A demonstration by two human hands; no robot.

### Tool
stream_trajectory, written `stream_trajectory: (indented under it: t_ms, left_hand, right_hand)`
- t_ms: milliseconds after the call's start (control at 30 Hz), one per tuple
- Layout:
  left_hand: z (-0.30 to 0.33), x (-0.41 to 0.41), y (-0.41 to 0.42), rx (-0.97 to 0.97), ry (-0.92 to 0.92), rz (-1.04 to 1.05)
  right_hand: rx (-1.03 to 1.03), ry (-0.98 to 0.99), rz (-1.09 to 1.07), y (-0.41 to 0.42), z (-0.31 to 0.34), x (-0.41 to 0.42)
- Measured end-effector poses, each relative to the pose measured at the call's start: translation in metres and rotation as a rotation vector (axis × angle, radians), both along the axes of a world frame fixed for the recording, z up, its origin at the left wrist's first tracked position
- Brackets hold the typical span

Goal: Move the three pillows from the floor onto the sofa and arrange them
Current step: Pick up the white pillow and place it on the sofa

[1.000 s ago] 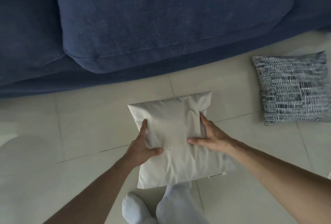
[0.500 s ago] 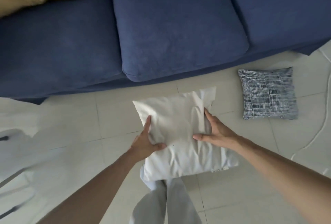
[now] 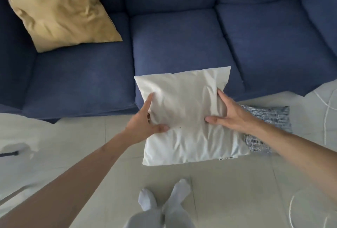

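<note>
I hold a white pillow (image 3: 184, 103) in the air in front of the blue sofa (image 3: 173, 41), its far edge over the front of the middle seat cushion. My left hand (image 3: 145, 123) grips its left side and my right hand (image 3: 229, 116) grips its right side. A yellow pillow (image 3: 60, 9) leans against the sofa back on the left seat. A blue-and-white patterned pillow (image 3: 271, 120) lies on the floor at the right, partly hidden behind my right arm and the white pillow.
The pale tiled floor (image 3: 73, 145) runs in front of the sofa. A white cord (image 3: 326, 118) trails over the tiles at the right. My feet in white socks (image 3: 164, 202) stand below the pillow. The right seat cushion (image 3: 273, 45) is bare.
The white pillow has come up off the floor and moved toward the sofa's middle seat in both hands. The view has risen, and the yellow pillow on the sofa now shows.
</note>
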State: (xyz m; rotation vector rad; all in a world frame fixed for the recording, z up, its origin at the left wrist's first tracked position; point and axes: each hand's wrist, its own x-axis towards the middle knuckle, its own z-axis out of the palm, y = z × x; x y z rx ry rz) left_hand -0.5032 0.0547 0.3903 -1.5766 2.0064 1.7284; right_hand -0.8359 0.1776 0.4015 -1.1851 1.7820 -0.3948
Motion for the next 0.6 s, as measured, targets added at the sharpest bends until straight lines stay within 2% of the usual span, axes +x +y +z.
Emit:
stream_trajectory:
  t_ms: [267, 600]
  left_hand:
    - [0.031, -0.047, -0.100, -0.110, 0.059, 0.038]
    - [0.014, -0.129, -0.286, -0.320, 0.012, 0.063]
  right_hand:
    - [-0.120, 0.062, 0.020, -0.117, 0.029, -0.050]
    - [-0.194, 0.159, 0.049, -0.302, 0.018, -0.105]
